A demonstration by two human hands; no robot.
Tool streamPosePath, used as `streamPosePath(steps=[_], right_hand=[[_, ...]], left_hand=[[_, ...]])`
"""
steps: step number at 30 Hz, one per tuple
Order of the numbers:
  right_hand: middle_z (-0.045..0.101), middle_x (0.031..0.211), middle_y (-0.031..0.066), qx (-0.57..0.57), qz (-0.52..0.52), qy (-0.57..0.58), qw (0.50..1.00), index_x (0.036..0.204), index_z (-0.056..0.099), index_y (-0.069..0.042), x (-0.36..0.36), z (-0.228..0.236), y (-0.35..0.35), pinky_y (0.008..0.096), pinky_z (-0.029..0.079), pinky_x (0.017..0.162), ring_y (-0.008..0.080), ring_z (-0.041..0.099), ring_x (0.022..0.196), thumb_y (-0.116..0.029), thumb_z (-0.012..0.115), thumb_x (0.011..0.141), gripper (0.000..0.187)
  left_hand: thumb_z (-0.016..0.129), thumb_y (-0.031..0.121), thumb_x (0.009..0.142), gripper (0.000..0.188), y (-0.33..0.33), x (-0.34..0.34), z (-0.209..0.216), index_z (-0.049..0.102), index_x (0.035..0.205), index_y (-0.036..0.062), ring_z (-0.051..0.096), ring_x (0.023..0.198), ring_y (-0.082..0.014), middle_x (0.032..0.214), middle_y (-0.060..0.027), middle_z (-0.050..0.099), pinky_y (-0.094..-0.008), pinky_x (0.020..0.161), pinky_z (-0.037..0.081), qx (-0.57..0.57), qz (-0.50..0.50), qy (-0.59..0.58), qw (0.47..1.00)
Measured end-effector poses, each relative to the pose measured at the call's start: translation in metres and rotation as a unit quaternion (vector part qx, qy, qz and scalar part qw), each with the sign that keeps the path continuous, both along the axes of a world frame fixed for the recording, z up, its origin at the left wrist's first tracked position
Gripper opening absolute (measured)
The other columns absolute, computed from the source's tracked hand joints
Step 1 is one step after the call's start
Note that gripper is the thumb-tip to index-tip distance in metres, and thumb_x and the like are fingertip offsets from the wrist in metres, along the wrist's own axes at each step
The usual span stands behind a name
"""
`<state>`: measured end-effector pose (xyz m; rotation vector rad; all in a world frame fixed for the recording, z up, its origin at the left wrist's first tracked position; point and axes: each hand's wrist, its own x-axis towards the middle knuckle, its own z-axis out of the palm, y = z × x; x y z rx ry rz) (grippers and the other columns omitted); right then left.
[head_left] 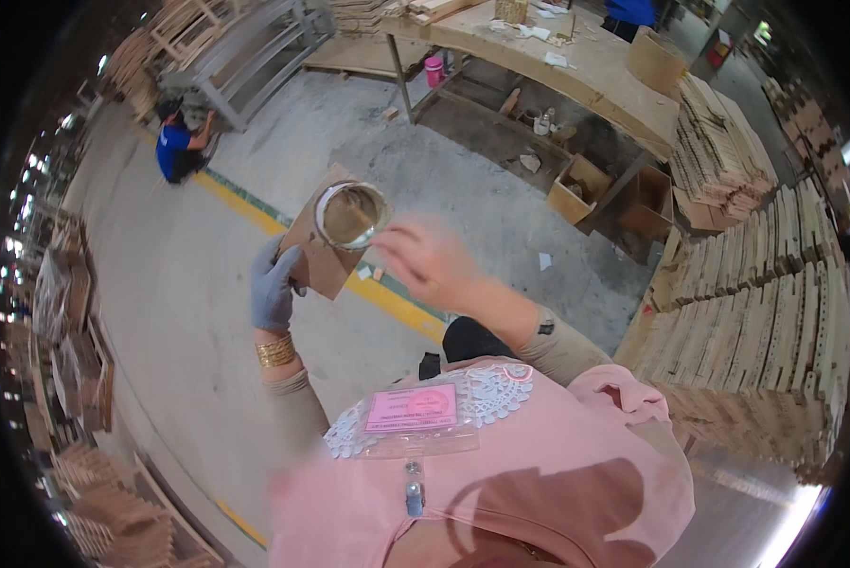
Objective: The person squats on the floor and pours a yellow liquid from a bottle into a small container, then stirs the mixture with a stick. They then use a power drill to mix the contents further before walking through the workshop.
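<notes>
My left hand (275, 284), in a grey glove, is closed round the lower left edge of a flat brown board (313, 248), thumb on top. On the board's upper part sits a round container (351, 214) with a pale, shiny rim and a brownish inside; a thin light strip shows within it. Bare and blurred by motion, my right hand (420, 260) is at the container's right side, its fingertips close to the rim. Whether those fingers touch the rim or hold something small cannot be made out.
A long worktable (576, 71) stands ahead, with cardboard boxes (578, 187) beneath. Tall stacks of wooden strips (737, 331) rise at my right. Wooden parts (113, 511) are piled at the left. A person in blue (174, 147) crouches by a grey rack (259, 71), far left.
</notes>
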<state>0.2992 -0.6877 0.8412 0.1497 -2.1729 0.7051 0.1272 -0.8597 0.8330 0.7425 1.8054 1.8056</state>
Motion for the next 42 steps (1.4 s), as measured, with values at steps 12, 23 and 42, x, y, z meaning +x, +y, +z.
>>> streamPosePath(steps=[12, 23, 42], right_hand=[[0.055, 0.079, 0.0078, 0.036, -0.088, -0.020, 0.995, 0.080, 0.058, -0.005, -0.170, -0.003, 0.238, 0.0350, 0.037, 0.064, 0.0238, 0.053, 0.073, -0.012, 0.056, 0.074, 0.009], [0.055, 0.080, 0.0085, 0.011, -0.159, -0.053, 0.986, 0.086, 0.058, -0.004, -0.295, -0.008, 0.418, 0.0348, 0.038, 0.066, 0.0257, 0.052, 0.077, -0.011, 0.054, 0.077, 0.012], [0.056, 0.082, 0.0083, -0.088, -0.487, -0.093, 0.864, 0.088, 0.059, -0.004, -0.307, -0.030, 0.650, 0.0334, 0.039, 0.070, 0.0248, 0.053, 0.079, -0.009, 0.053, 0.079, 0.012]], left_hand=[[0.055, 0.021, 0.079, 0.027, 0.288, -0.211, 0.005, 0.058, 0.093, -0.0016, 0.043, 0.042, -0.0064, 0.059, -0.0010, 0.052, -0.0188, 0.037, 0.031, -0.031, -0.093, 0.060, 0.993], [0.055, 0.021, 0.078, 0.026, 0.493, -0.352, -0.019, 0.058, 0.092, -0.0004, 0.044, 0.045, -0.0076, 0.062, -0.0006, 0.051, -0.0203, 0.039, 0.032, -0.028, -0.175, -0.007, 0.984], [0.059, 0.023, 0.076, 0.037, 0.879, -0.403, -0.026, 0.055, 0.105, 0.0000, 0.049, 0.049, -0.0059, 0.068, -0.0015, 0.057, -0.0190, 0.039, 0.035, -0.117, -0.476, 0.087, 0.867]])
